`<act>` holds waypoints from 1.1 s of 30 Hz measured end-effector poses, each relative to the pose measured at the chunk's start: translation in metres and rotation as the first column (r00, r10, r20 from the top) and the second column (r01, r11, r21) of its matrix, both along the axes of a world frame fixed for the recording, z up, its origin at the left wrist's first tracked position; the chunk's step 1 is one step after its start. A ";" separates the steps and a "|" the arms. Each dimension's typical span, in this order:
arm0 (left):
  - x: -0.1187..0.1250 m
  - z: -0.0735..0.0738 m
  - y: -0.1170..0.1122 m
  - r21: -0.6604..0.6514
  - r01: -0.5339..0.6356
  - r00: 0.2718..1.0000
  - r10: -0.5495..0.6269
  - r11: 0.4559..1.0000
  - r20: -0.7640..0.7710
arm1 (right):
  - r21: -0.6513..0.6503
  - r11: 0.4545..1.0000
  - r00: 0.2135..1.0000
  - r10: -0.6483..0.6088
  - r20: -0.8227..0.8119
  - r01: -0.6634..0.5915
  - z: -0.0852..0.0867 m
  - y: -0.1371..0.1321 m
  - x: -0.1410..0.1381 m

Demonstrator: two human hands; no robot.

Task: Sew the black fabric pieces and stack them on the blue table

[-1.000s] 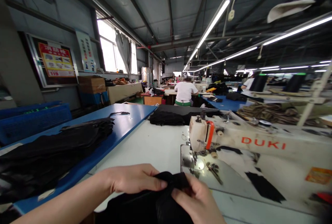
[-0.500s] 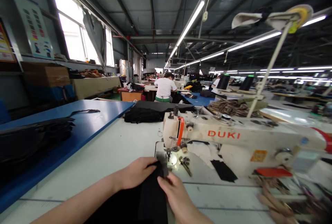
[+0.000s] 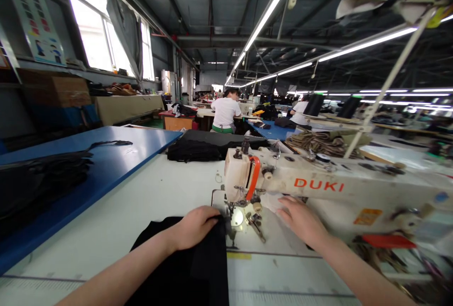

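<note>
My left hand [image 3: 197, 226] is closed on the upper edge of a black fabric piece [image 3: 198, 273], its thumb and fingers pinching the cloth just left of the needle area. The cloth hangs toward me over the white table. My right hand [image 3: 300, 221] reaches in under the arm of the sewing machine [image 3: 283, 178]. Its fingers are stretched out and apart over a white piece of material [image 3: 272, 201]; whether they touch it I cannot tell. The small black fabric piece there is mostly hidden behind this hand. A lit needle plate [image 3: 237, 217] lies between my hands.
A stack of black cloth [image 3: 198, 148] lies behind the machine. On the left, more black pieces [image 3: 42, 178] rest on a blue table [image 3: 141, 143]. Folded brown cloth [image 3: 318, 141] is beyond the machine, near a slanted thread stand [image 3: 392, 74]. A person in white [image 3: 224, 112] sits ahead.
My right hand has let go of the black fabric and moved right, under the machine arm. My left hand keeps its hold on the cloth. The view has shifted slightly.
</note>
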State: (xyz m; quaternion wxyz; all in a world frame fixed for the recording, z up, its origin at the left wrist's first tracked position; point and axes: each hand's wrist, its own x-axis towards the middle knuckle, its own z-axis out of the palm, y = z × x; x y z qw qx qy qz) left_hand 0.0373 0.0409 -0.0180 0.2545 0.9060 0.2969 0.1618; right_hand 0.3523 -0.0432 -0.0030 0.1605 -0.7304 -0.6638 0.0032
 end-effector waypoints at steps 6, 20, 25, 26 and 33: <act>0.000 -0.005 0.000 0.007 0.016 0.998 -0.016 1.000 0.055 | -0.014 1.000 0.962 0.028 0.271 -0.025 -0.020 0.008 0.011; -0.001 -0.009 0.003 -0.100 -0.005 0.996 0.014 0.995 0.084 | 0.257 0.955 0.968 -0.195 0.158 0.151 -0.026 0.011 0.029; -0.002 -0.008 0.002 -0.153 -0.019 0.994 0.035 0.988 0.106 | 0.351 0.918 0.980 -0.200 0.012 0.183 -0.025 0.008 0.035; -0.002 -0.007 0.002 -0.162 -0.024 0.994 0.041 0.987 0.106 | 0.370 0.913 0.982 -0.187 -0.001 0.174 -0.024 0.004 0.033; -0.005 -0.005 0.006 -0.226 -0.016 0.984 0.056 0.974 0.171 | 0.459 0.854 0.969 0.209 0.130 -0.246 -0.020 -0.040 -0.040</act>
